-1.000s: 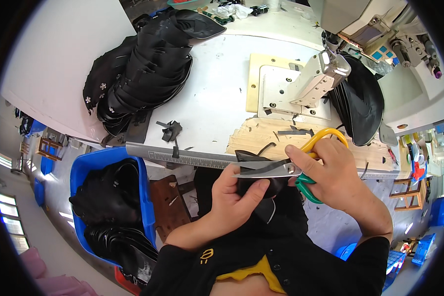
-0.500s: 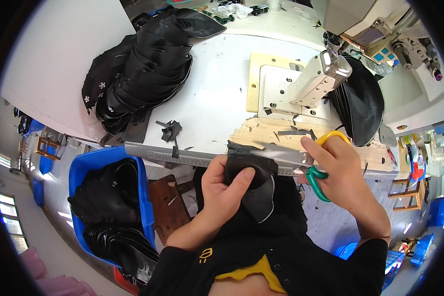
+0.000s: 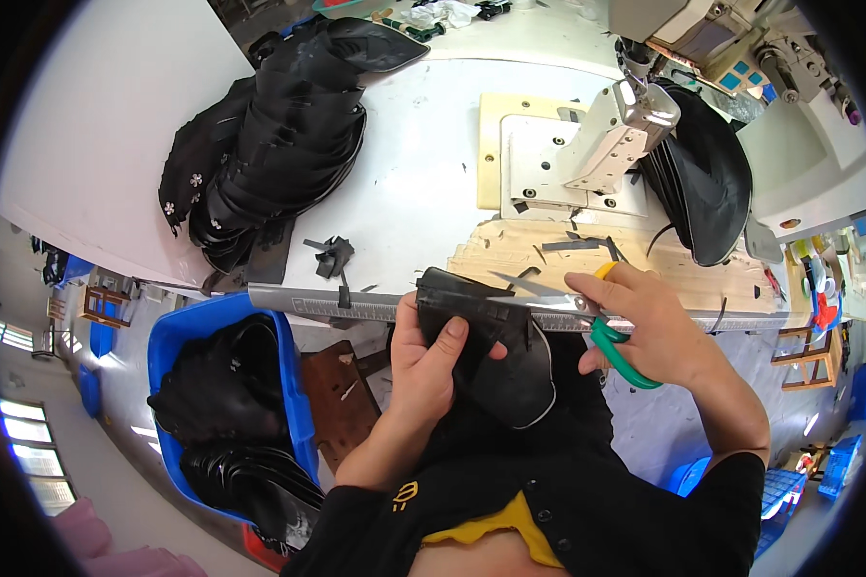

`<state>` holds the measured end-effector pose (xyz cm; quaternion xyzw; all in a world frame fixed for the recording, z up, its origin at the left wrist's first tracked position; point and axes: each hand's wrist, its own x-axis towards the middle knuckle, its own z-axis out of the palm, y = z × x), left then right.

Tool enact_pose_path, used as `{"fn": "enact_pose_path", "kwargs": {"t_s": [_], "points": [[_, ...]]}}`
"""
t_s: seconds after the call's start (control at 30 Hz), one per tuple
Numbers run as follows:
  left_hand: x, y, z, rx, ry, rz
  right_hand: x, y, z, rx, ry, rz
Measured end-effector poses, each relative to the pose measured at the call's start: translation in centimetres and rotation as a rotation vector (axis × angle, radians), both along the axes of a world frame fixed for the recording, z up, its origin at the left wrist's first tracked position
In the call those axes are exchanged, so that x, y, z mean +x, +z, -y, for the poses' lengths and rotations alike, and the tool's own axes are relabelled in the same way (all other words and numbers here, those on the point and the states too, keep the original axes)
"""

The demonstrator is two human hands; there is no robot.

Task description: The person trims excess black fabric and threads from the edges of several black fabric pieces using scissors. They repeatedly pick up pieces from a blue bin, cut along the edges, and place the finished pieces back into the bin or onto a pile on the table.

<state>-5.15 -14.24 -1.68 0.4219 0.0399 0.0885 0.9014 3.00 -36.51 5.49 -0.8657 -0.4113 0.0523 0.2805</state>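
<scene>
My left hand (image 3: 429, 358) is closed on a black shoe upper piece (image 3: 510, 370), thumb on top and a fingertip showing past its inner edge. The piece hangs over my lap, just below the table edge, with a pale line along its curved rim. In my right hand (image 3: 649, 322) is a pair of scissors (image 3: 614, 348) with one yellow and one green handle. Their blades are parted and point left, the lower one at the upper piece's top right edge. Whether the blades touch the material I cannot tell.
A sewing machine post (image 3: 611, 139) stands on the white table (image 3: 409, 154). Stacked black pieces (image 3: 279, 144) lie at the left, more (image 3: 698, 173) behind the post. Black scraps (image 3: 333, 258) lie near the ruler edge (image 3: 366, 306). A blue bin (image 3: 303, 385) holds more black pieces.
My left hand has turned the shoe upper piece, so more of its lower part shows to the right. The scissors' blades have parted wider.
</scene>
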Motion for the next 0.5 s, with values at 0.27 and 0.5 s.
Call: {"fn": "enact_pose_path", "kwargs": {"t_s": [0.27,0.5], "points": [[0.0,-0.1,0.5,0.045,0.023,-0.01,-1.1,0.1,-0.6,-0.125,0.001,0.363],[-0.2,-0.1,0.2,0.058,-0.043,0.049,-0.8,0.4,-0.4,-0.157,-0.011,0.537]]}}
